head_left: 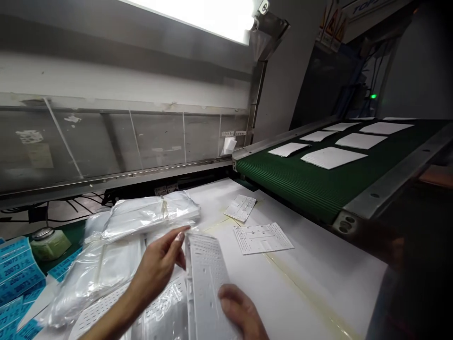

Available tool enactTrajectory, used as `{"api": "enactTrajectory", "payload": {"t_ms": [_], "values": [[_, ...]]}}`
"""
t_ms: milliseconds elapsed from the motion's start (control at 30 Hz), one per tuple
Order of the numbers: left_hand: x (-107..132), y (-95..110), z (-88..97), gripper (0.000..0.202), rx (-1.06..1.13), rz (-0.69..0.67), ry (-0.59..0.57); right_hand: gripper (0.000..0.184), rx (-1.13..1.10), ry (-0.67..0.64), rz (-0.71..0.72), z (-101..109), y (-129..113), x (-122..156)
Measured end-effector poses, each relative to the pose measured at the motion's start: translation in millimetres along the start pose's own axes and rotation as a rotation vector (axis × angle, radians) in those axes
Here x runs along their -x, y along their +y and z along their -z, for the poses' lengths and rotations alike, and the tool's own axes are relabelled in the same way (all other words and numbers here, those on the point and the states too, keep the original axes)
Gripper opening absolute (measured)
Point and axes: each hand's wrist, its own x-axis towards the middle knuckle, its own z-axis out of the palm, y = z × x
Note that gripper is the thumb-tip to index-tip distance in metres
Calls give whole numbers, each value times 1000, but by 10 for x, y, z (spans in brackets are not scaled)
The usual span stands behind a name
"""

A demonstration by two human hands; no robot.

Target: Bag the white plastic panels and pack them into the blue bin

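Note:
A white plastic panel (pixel 208 278) with rows of small slots and a raised edge stands tilted in front of me. My right hand (pixel 242 309) grips its right side, thumb on the slotted face. By the panel's upper left corner is my left hand (pixel 164 259), thumb and forefinger pinched together; whether they hold the corner or something thin is unclear. Under my left forearm lie clear plastic bags (pixel 163 311) and another slotted white panel (pixel 102 307). Two similar panels, a smaller one (pixel 240 208) and a larger one (pixel 264 238), lie flat on the white table surface (pixel 304 269).
Banded stacks of clear bags (pixel 145 215) lie on the left, beside a glass jar (pixel 49 243) and blue label sheets (pixel 16 269). A green conveyor belt (pixel 283 177) carrying several white panels (pixel 334 157) rises at right. A lamp (pixel 198 14) hangs above.

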Motion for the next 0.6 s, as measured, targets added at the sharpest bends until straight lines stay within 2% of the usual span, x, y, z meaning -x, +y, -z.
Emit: {"api": "enactTrajectory", "payload": {"t_ms": [67, 167, 233, 333, 433, 600], "values": [[97, -80, -135, 44, -165, -140, 46, 54, 96, 74, 72, -44, -188, 93], [186, -231, -265, 41, -313, -357, 10, 92, 284, 143, 236, -90, -428, 211], [201, -305, -302, 46, -395, -426, 8, 99, 443, 170, 308, -71, -508, 250], [191, -314, -330, 54, -426, -366, 29, 92, 624, 212, 432, 32, -501, 232], [178, -256, -346, 48, -338, -293, -23, 73, 699, 235, 530, 157, -438, 162], [196, -259, -340, 41, -288, -412, -139, 53, 720, 166, 497, 290, -419, 86]]}}
